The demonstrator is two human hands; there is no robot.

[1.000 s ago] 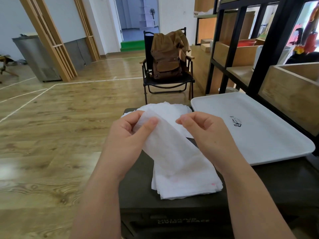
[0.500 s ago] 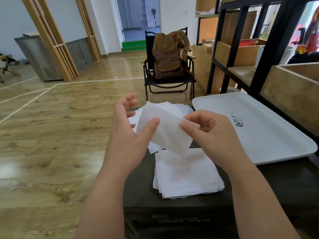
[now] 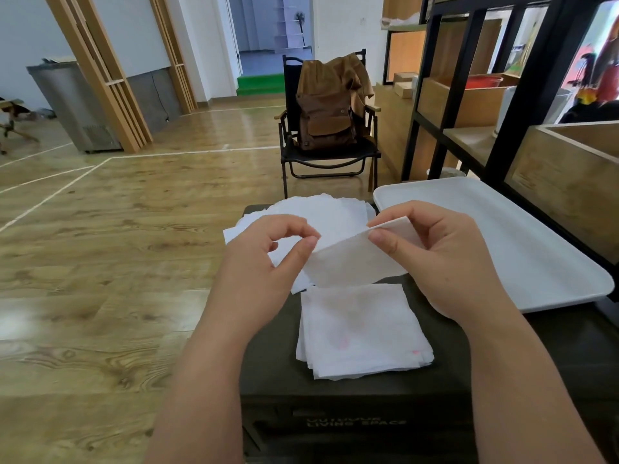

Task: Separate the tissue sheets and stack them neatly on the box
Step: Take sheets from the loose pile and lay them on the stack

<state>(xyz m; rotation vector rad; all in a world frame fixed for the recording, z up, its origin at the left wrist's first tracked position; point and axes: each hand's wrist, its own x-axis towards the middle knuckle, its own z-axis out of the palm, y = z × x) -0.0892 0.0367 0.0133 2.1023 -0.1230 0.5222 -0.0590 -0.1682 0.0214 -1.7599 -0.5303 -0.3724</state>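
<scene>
Nearest you, a pile [image 3: 363, 331] of sheets lies on the dark box [image 3: 268, 370]; I judge these are not yet separated. Above it your left hand [image 3: 264, 262] and right hand [image 3: 435, 256] each pinch a top corner of one sheet [image 3: 348, 262], held in the air. Behind lies a looser stack [image 3: 321, 212], so I think the task is perhaps half done.

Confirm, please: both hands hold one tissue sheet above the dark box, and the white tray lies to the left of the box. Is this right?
One detail is wrong. In the head view the white tray lies to the right of the dark box, not the left. The rest stands: the left hand and right hand both pinch one tissue sheet above the box.
</scene>
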